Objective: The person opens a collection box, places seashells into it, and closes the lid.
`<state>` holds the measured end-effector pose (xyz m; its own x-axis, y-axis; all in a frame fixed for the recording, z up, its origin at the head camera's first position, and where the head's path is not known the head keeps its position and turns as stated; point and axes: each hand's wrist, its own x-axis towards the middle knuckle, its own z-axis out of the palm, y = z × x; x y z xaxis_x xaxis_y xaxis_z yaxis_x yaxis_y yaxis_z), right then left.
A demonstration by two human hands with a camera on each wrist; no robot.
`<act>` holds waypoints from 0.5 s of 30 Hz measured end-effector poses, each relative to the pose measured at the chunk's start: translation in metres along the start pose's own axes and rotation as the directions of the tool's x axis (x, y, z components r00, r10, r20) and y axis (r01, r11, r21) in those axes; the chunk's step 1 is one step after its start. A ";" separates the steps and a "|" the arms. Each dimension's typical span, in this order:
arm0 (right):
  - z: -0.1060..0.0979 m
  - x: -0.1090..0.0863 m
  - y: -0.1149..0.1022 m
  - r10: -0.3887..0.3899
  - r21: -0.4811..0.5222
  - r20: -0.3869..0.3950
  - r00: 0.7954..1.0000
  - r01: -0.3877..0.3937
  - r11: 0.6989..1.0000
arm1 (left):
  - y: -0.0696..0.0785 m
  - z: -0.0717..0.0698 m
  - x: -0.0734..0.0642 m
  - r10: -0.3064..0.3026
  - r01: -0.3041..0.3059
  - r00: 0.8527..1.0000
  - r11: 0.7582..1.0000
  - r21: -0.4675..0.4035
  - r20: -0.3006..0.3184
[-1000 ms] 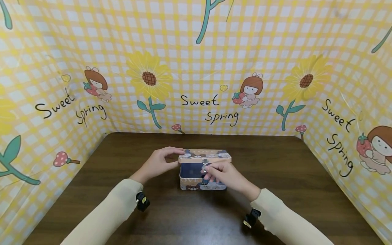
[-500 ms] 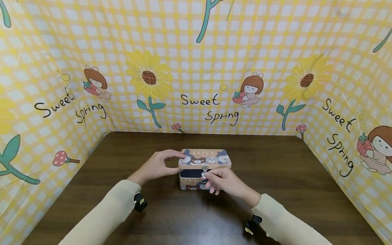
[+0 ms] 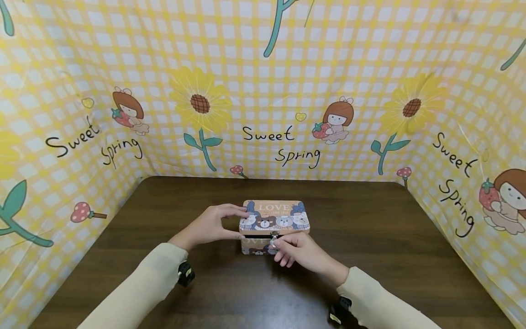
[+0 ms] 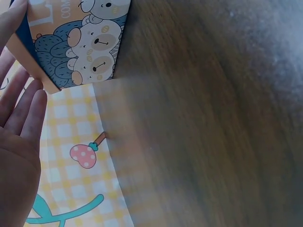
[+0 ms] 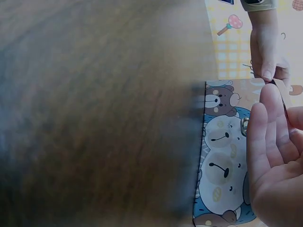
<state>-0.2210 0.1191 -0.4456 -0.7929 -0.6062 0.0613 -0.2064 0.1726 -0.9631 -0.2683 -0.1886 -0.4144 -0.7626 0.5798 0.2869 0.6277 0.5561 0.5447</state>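
A small rectangular tin box stands on the table, its hinged lid (image 3: 271, 217) printed with LOVE and cartoon bears. A thin dark gap runs between the lid's front edge and the box body (image 3: 254, 246). My left hand (image 3: 209, 225) holds the left end, fingers on the lid's side and thumb at the front corner. At the front middle, my right hand (image 3: 306, 250) pinches the metal clasp (image 3: 274, 240) hanging from the lid between thumb and forefinger; its other fingers lie before the front wall. The right wrist view shows the body's small metal catch (image 5: 244, 126) beside those fingers.
Under the box lies a dark brown wooden table (image 3: 370, 228). A yellow checked cloth (image 3: 263, 91) with sunflowers and lettering rises along the table's back and sides. A small black device (image 3: 186, 274) is strapped at each sleeve cuff.
The lid has swung down from wide open to nearly closed over the body. Both hands have lowered with it, the right still pinching the clasp.
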 end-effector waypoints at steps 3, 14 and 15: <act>0.003 0.000 0.002 0.009 -0.006 -0.010 1.000 -0.009 1.000 | 0.000 0.000 -0.001 0.007 -0.007 1.000 1.000 0.001 0.003; 0.008 -0.002 0.009 0.029 -0.016 -0.003 1.000 -0.029 0.999 | 0.000 0.001 -0.003 0.062 -0.063 0.998 0.998 0.012 0.031; 0.008 -0.003 0.010 0.034 -0.017 -0.004 0.999 -0.035 0.999 | 0.000 0.001 -0.003 0.060 -0.060 0.998 0.998 0.010 0.036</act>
<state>-0.2163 0.1161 -0.4570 -0.8016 -0.5971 0.0289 -0.1883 0.2063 -0.9602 -0.2657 -0.1891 -0.4159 -0.7174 0.6330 0.2908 0.6742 0.5259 0.5186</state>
